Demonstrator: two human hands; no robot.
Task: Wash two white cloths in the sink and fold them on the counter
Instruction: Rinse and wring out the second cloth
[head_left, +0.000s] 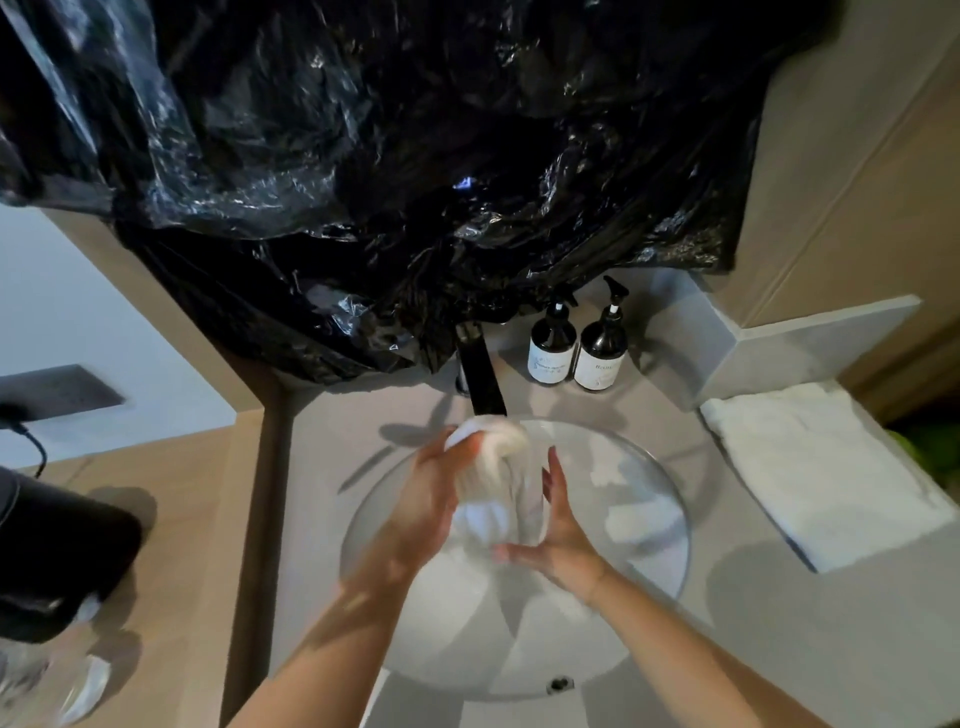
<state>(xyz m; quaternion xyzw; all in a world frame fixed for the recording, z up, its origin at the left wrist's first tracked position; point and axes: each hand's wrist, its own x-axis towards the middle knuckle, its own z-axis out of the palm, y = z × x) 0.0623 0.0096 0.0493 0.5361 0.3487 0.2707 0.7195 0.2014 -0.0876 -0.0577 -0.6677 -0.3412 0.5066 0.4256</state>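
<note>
A black plastic sheet (395, 156) hangs over the wall at twelve o'clock, its lower edge drooping onto the tap (480, 371). Below it the round sink (670, 519) fills the counter (805, 649), with open counter toward five o'clock. A folded white towel (815, 467) lies at three o'clock, well apart from the bowl's rim. Both forearms reach up from six o'clock over the bowl. The left hand (431, 499) grips the bunched white cloth (488, 467) just under the spout, fingers curled round it. The right hand (558, 540) is open, fingers straight, palm against the cloth's hanging side. Two dark pump bottles (576, 348) stand at one o'clock beside the tap.
</note>
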